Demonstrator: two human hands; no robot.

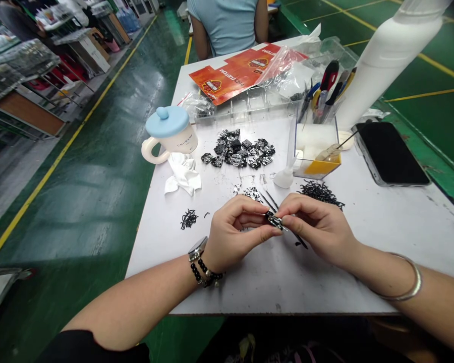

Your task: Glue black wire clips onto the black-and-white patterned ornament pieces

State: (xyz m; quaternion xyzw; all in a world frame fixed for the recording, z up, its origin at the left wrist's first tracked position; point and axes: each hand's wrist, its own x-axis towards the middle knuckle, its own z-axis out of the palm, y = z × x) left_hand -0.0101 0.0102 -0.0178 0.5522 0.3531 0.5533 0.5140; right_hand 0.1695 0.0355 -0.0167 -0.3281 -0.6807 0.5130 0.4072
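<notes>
Pinched between the fingertips of both hands is a small black-and-silver part (274, 220), partly hidden by the fingers. My left hand (232, 229) grips its left side with thumb and index finger. My right hand (320, 227) closes on its right side. Dark tweezers (301, 240) run slantwise under the fingers; whether the right hand holds them or they lie on the table, I cannot tell. Beyond the hands are tiny silver pieces (251, 192) and a heap of similar black-and-silver parts (238, 148). Thin black strips form a pile (321, 193) at right and a smaller pile (188, 219) at left.
On the white table (159, 237) stand a blue-lidded mug (177, 136), crumpled tissue (183, 174), a clear tool holder (318, 169), a tall white bottle (389, 60) and a phone (393, 154). Behind lie a plastic tray (245, 108) and orange-red packaging (230, 75). A person (229, 25) sits ahead.
</notes>
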